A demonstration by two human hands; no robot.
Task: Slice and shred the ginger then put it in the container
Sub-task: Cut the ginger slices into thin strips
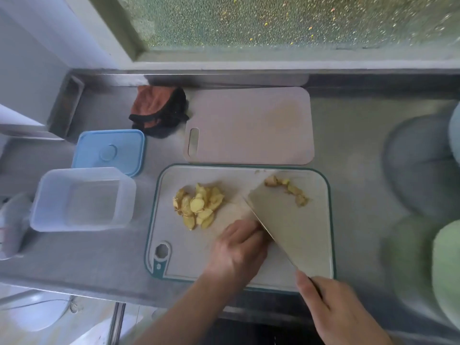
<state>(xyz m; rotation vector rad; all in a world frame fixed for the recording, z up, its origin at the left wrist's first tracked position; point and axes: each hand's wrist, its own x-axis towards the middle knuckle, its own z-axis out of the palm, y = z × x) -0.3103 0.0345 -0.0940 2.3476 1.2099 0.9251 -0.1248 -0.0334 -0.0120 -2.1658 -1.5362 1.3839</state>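
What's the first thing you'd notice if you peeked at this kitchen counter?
A big cleaver tilts over the white cutting board, gripped by the right hand while the left hand curls beside its edge. A yellow pile of ginger slices lies mid-board, and an open clear container waits to the left.

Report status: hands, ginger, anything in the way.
Right hand grips cleaver; left hand curled against blade, held piece hidden. Ginger slices piled on board, none shredded. Container open, path clear.
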